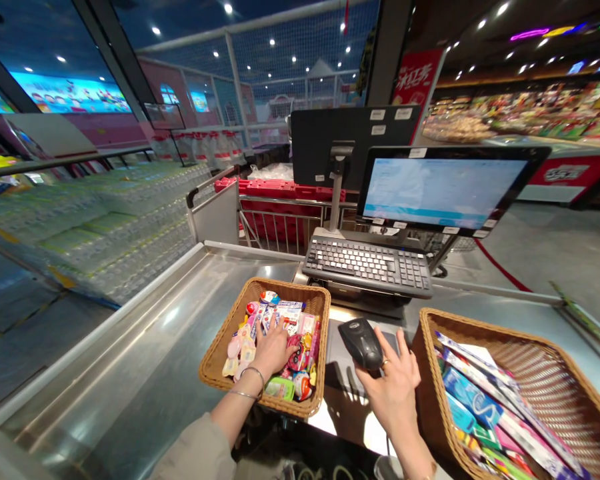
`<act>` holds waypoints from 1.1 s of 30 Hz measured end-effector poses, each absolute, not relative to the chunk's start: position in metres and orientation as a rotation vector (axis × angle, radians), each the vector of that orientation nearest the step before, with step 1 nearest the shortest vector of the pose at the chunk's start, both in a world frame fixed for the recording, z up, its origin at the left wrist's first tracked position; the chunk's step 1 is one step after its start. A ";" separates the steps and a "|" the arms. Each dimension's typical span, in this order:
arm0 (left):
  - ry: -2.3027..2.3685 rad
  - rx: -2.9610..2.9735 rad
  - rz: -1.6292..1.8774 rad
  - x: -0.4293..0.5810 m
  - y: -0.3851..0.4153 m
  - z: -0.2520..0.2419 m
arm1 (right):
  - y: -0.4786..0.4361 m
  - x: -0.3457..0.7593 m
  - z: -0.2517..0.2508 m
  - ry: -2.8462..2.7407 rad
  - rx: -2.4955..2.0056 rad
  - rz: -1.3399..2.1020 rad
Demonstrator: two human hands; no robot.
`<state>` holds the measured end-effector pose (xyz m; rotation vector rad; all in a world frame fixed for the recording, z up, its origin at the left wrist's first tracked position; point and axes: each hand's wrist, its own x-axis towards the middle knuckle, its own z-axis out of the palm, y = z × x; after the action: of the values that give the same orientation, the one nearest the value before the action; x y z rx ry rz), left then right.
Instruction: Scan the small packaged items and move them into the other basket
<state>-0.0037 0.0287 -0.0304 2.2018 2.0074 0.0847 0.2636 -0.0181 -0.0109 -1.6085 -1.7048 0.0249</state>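
Note:
My left hand [271, 349] reaches down into a wicker basket [222, 345] full of small colourful packets [286, 319], its fingers curled among them; what they grip is hidden. My right hand [394, 381] holds a black barcode scanner [361, 342] by its handle, just above the steel counter between the two baskets. A second wicker basket [540, 373] on the right holds several flat boxed items [480, 400], beside my right wrist.
A keyboard [369, 265] and a lit touchscreen [445, 190] stand behind the baskets, with a second monitor's back [350, 143] further off. The steel checkout counter [145, 360] runs left. A red-basket trolley [280, 213] and stacked bottled water [105, 227] lie beyond.

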 end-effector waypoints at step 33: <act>2.095 2.313 0.338 -0.042 0.059 0.022 | -0.017 0.264 -0.009 -1.689 -1.591 0.067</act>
<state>-0.0418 0.0594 0.0222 2.3131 2.0946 0.3378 0.2638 -0.0168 -0.0088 -1.5907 -1.6887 0.0667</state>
